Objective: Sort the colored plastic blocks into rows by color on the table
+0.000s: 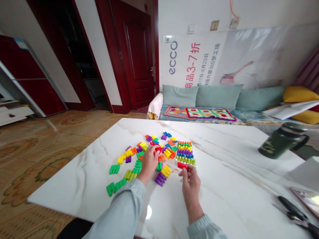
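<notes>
My right hand [191,182] pinches a red ridged plastic piece [182,165] at the near edge of a block of rounded pieces [184,152], set in rows of orange, green, yellow, purple, blue and lime. Further left, my left hand [149,164] reaches into the scattered pieces, its fingers closed on another red piece [157,148]; the fingers partly hide it. Around that hand lie loose ridged pieces, among them a purple piece [160,179], a yellow piece [166,171] and a green piece [114,169].
All this lies on a white marbled table [231,186]. A dark green lidded mug [280,141] stands at the right, with black-handled scissors [292,208] and a phone [307,200] nearer me. Behind the table is a sofa with pale green cushions [219,96].
</notes>
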`<action>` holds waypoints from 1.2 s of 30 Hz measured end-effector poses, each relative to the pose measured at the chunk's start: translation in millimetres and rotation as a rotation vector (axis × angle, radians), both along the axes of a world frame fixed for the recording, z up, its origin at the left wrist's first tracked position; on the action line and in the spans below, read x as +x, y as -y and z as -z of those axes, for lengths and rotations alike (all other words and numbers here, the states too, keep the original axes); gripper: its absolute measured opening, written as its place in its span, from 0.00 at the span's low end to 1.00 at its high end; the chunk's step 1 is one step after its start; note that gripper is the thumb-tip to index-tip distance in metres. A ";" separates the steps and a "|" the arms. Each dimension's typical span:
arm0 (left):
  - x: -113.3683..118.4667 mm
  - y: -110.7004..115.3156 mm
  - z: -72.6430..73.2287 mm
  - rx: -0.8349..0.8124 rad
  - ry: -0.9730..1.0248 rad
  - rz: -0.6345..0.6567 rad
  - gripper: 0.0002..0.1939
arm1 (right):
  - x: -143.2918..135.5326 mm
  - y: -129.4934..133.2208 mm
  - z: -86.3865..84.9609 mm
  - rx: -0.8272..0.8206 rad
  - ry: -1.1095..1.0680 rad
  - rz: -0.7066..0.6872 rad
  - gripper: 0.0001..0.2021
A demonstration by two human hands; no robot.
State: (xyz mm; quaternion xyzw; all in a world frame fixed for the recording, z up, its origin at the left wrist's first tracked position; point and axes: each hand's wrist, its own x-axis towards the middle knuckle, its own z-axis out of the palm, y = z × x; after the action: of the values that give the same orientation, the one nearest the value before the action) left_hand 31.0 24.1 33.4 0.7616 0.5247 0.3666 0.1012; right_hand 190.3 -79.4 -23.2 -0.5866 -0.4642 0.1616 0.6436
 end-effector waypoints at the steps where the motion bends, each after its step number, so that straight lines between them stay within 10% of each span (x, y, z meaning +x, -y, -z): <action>1: -1.7 11.2 6.0 0.030 0.182 0.009 0.13 | 2.6 -0.5 2.2 0.014 0.036 0.091 0.12; 7: 2.4 72.4 44.1 -0.158 0.582 0.107 0.12 | 9.5 -3.7 8.2 -0.067 0.385 0.196 0.14; 16: 9.2 88.0 48.8 -0.223 0.442 0.480 0.10 | 5.1 -6.9 9.1 -0.067 0.534 0.077 0.14; 28: 13.3 74.2 72.6 0.126 0.086 0.038 0.09 | 5.7 -6.5 2.9 -0.056 0.608 0.071 0.14; 36: 12.7 76.7 68.8 0.093 0.143 0.139 0.08 | 42.9 9.1 2.3 -0.108 0.357 0.485 0.17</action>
State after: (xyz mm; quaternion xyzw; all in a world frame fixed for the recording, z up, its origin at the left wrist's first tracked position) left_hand 43.7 -52.7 -35.5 0.7719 0.4446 0.4360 0.1279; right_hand 233.2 -88.5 -25.4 -0.7327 -0.4073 -0.0781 0.5396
